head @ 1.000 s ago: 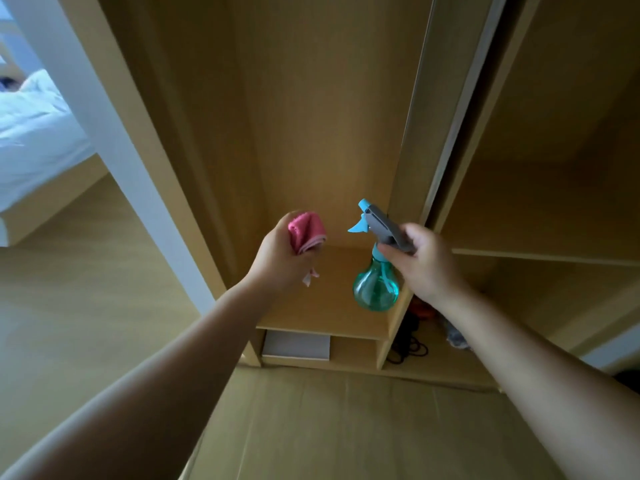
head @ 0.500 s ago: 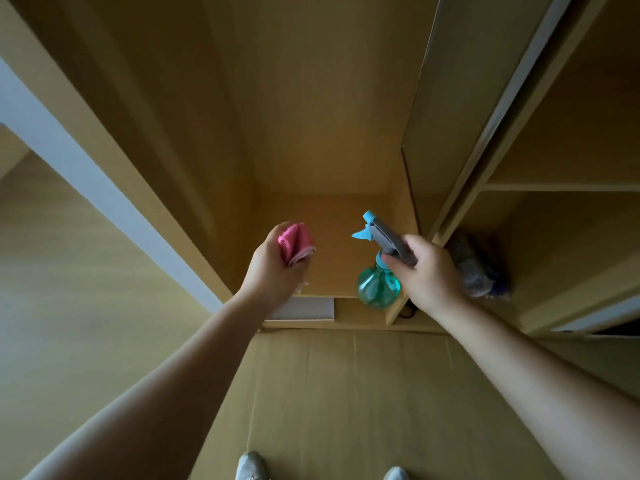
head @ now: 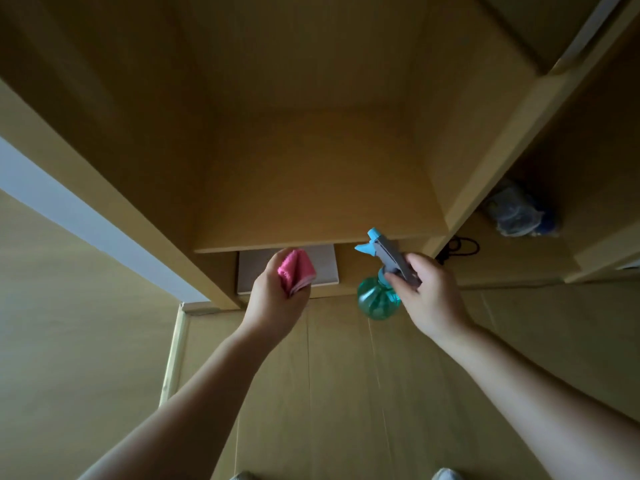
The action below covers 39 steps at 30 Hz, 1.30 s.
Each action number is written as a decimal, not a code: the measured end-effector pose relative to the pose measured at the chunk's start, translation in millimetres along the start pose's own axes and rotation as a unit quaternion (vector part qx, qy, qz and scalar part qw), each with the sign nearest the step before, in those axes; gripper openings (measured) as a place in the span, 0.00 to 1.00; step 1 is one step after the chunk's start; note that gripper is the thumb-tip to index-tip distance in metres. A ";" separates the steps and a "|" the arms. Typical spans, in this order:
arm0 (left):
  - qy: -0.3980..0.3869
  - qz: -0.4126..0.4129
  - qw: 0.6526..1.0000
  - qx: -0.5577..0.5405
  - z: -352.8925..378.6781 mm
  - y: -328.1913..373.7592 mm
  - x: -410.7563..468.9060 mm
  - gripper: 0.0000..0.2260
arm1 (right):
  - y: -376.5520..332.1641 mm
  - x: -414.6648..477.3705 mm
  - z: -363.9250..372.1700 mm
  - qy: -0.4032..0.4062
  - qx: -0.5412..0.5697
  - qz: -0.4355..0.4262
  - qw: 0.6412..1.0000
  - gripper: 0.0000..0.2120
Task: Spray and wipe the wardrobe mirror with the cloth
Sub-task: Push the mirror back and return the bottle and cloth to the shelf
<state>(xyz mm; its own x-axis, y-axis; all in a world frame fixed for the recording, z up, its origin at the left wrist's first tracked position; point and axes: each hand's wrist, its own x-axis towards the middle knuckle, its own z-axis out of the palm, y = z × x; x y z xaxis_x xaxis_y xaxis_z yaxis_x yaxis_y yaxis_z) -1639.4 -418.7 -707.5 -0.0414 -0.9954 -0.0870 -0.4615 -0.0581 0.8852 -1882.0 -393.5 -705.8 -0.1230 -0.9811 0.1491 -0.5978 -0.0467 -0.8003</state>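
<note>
My left hand (head: 273,299) grips a folded pink cloth (head: 296,270), held in front of the wardrobe's lowest opening. My right hand (head: 429,292) grips the grey trigger head of a spray bottle (head: 377,299) with a round teal body and a light blue nozzle that points left. Both are held out above the floor, close to the open wooden wardrobe (head: 311,188). No mirror surface is plainly visible in this view.
A flat grey board (head: 249,271) lies under the wardrobe's bottom shelf. To the right, a lower compartment holds a black cable (head: 460,245) and a bundled blue-grey bag (head: 519,213). A white wall strip (head: 69,209) runs at left. Wooden flooring lies below, with my shoe tips at the bottom edge.
The view has tilted downward, so the wardrobe's bottom shelf and the floor now fill more of the frame. Both hands keep their hold on the cloth and the bottle, now lower in view.
</note>
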 end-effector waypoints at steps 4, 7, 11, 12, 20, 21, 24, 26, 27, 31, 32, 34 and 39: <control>-0.010 0.007 1.000 0.012 38.8 -82.6 21.6 0.20 | 82.3 -9.5 47.9 0.000 -0.030 -0.005 1.000 0.08; -0.009 0.004 1.000 0.029 65.2 -131.7 46.5 0.23 | 135.0 -6.7 77.2 0.011 -0.042 0.001 0.999 0.10; 0.007 0.012 0.999 0.032 98.2 -175.3 69.7 0.23 | 194.5 6.6 109.6 0.007 -0.044 0.025 0.999 0.04; 0.011 0.015 0.999 0.031 104.7 -183.9 74.6 0.23 | 206.5 10.7 116.1 0.007 -0.041 0.032 0.999 0.03; 0.030 0.041 0.998 0.048 121.9 -212.5 106.4 0.23 | 251.7 55.3 145.7 0.068 -0.070 0.021 0.995 0.05; 0.033 0.043 0.997 0.048 122.5 -213.9 109.1 0.23 | 254.6 61.9 148.5 0.075 -0.069 0.023 0.994 0.05; 0.037 0.047 0.997 0.040 123.8 -216.7 113.4 0.23 | 265.9 80.5 157.6 0.096 -0.059 0.035 0.993 0.05; 0.041 0.048 0.997 0.034 124.7 -218.5 114.6 0.23 | 274.9 90.7 165.0 0.098 -0.063 0.041 0.992 0.05; 0.042 0.050 0.997 0.032 125.1 -219.5 114.9 0.23 | 278.9 95.3 168.8 0.094 -0.063 0.044 0.993 0.04; 0.037 0.052 0.998 0.027 123.1 -223.2 114.9 0.23 | 287.3 111.6 180.1 0.089 -0.053 0.054 0.993 0.03; 0.040 0.052 0.997 0.028 121.5 -224.2 115.0 0.23 | 288.2 115.1 182.1 0.090 -0.057 0.056 0.993 0.02; 0.047 0.055 0.997 0.028 118.2 -225.3 116.1 0.23 | 290.2 121.3 185.5 0.094 -0.065 0.057 0.992 0.02; 0.050 0.064 0.997 0.016 115.6 -222.2 115.7 0.23 | 289.7 130.2 191.8 0.115 -0.078 0.058 0.989 0.05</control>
<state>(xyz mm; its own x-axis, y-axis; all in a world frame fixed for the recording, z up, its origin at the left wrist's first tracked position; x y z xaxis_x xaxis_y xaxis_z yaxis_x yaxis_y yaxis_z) -1644.1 -512.1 -967.0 -0.0140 -0.9972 0.0732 -0.4864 0.0707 0.8709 -1919.3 -570.7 -1029.6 -0.3641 -0.9089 0.2035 -0.6810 0.1107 -0.7238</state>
